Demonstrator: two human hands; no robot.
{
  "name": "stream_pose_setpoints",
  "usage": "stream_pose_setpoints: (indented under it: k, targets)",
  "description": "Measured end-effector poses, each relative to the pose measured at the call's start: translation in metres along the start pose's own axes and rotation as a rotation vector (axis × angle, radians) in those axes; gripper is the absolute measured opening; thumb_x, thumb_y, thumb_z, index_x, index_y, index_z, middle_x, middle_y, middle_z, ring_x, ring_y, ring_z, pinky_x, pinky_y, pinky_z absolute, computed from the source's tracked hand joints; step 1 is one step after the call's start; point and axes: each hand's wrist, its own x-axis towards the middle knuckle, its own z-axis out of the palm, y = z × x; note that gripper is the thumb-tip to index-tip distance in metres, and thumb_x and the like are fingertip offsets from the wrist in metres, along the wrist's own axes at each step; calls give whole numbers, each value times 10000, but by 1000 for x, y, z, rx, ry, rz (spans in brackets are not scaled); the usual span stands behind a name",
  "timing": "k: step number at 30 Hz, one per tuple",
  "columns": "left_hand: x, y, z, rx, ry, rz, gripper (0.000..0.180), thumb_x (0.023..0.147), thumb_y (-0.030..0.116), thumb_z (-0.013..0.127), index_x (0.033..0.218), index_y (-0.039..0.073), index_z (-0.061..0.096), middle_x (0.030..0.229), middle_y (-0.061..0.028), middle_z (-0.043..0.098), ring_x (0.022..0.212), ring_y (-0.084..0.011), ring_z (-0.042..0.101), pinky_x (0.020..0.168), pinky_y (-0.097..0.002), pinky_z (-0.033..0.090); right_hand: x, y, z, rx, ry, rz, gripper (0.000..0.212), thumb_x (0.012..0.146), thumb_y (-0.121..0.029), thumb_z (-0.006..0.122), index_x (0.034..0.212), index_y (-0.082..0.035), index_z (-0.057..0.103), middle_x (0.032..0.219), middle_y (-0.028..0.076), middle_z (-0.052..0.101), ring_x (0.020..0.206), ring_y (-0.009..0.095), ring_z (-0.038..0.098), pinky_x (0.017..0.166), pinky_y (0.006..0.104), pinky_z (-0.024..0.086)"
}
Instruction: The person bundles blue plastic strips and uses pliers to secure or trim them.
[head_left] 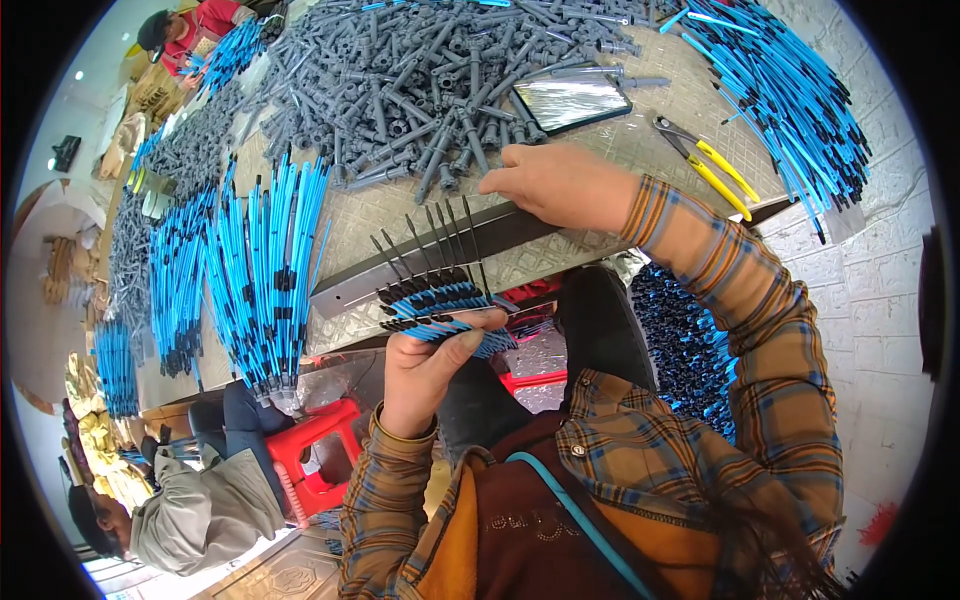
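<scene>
My left hand is closed round a bundle of thin blue rods with black ends, held below the table's front edge. Several slim black pins stand up out of the bundle. Over the metal strip along the table edge, my right hand has its fingers curled in; whatever they hold, if anything, is hidden. Just beyond it lies a big heap of grey plastic tube-like parts. A dark tray of shiny thin wires sits next to that heap.
Yellow-handled cutters lie on the patterned tabletop at right. Bundles of blue rods cover the right corner and the left side. A red stool and a seated co-worker are at lower left; another person works at far left.
</scene>
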Motion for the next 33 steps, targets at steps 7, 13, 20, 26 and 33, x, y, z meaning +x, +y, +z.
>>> stream_pose_setpoints:
  k: [7, 13, 20, 26, 33]
  targets:
    - [-1, 0, -1, -46, 16, -8, 163, 816, -8, 549, 966, -4, 613, 978, -171, 636, 952, -293, 606, 870, -417, 456, 11, -3, 3, -12, 0, -45, 224, 786, -96, 517, 1004, -129, 558, 830, 117, 524, 781, 310, 577, 649, 400, 464]
    - [-1, 1, -2, -52, 22, -11, 152, 816, -9, 551, 954, -2, 615, 975, -171, 637, 954, -293, 605, 869, -417, 456, 15, -3, 4, -7, 13, -53, 217, 787, -96, 516, 996, -127, 565, 822, 117, 524, 768, 309, 579, 638, 399, 467]
    - [-3, 1, -6, -66, -2, -31, 143, 812, 0, 569, 946, 5, 620, 981, -170, 637, 952, -290, 605, 872, -412, 454, 28, -7, 15, -38, 66, -129, 177, 822, -126, 519, 992, -141, 563, 793, 104, 496, 704, 299, 563, 588, 386, 461]
    - [-2, 5, -16, -100, -71, -32, 172, 843, 14, 557, 1001, -16, 618, 1011, -126, 633, 1000, -211, 577, 903, -342, 427, 41, -16, 23, -12, 46, -137, 171, 821, -128, 519, 985, -131, 566, 812, 99, 509, 707, 296, 567, 592, 390, 467]
    - [-4, 10, -26, -107, -80, -91, 168, 847, 39, 559, 992, -15, 622, 1011, -122, 632, 995, -214, 578, 897, -342, 432, 55, -24, 31, 7, 4, -122, 164, 817, -125, 527, 974, -127, 570, 814, 95, 510, 719, 296, 568, 594, 389, 468]
